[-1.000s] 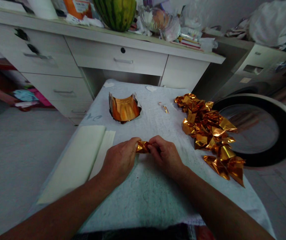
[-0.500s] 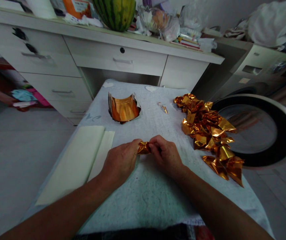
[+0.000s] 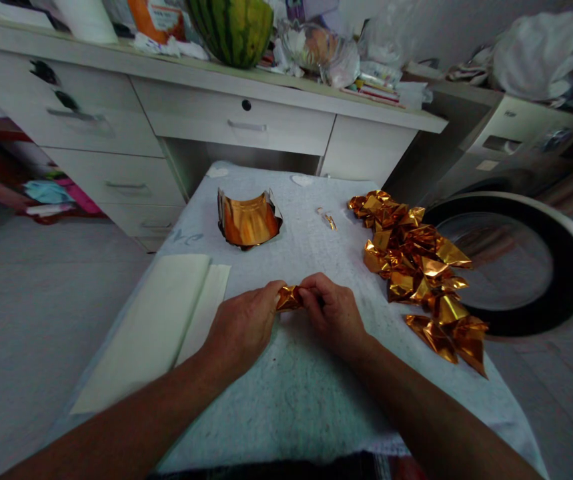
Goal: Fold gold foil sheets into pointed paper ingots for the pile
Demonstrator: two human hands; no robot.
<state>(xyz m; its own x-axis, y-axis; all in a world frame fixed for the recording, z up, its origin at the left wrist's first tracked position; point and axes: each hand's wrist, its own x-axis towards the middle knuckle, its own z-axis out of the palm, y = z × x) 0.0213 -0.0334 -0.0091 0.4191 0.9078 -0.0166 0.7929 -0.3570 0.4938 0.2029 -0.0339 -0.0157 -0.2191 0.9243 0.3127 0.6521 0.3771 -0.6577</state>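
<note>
Between my hands is a small folded piece of gold foil paper (image 3: 289,299), held just above the cloth-covered table (image 3: 286,393). My left hand (image 3: 246,320) is closed on its left end, thumb on top. My right hand (image 3: 333,310) pinches the right end with curled fingertips. Beyond them stands a curved stack of gold foil sheets (image 3: 249,221). At the right lies a heap of folded gold foil pieces (image 3: 416,253). To the left rests a stack of pale yellow paper (image 3: 146,327).
A small scrap of gold foil (image 3: 328,219) lies on the cloth. Behind the table is a white drawer desk (image 3: 236,120) bearing a watermelon (image 3: 233,30) and a glass bowl (image 3: 311,43). A washing machine with its round door (image 3: 516,267) open stands at the right.
Both hands keep their hold on the gold foil piece, nearly still. The whole view has shifted slightly downward in the frame.
</note>
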